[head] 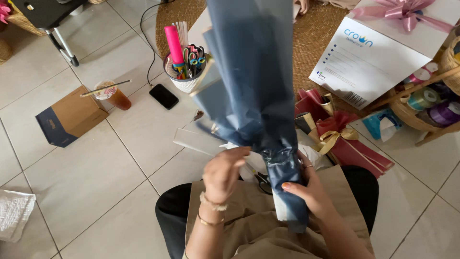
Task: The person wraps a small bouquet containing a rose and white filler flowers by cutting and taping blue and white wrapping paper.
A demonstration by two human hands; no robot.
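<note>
The right hand (310,189) is gripping the narrow stem of a blue paper-wrapped bouquet (254,86), which is standing upright over the person's lap. The left hand (221,172) is touching the wrap just beside it, fingers loosely curled, above the tiled floor (96,168).

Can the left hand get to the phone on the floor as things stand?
Probably yes, with a forward stretch. The left hand only touches the blue wrap that the right hand grips, and bare tile lies between it and the phone.
</note>
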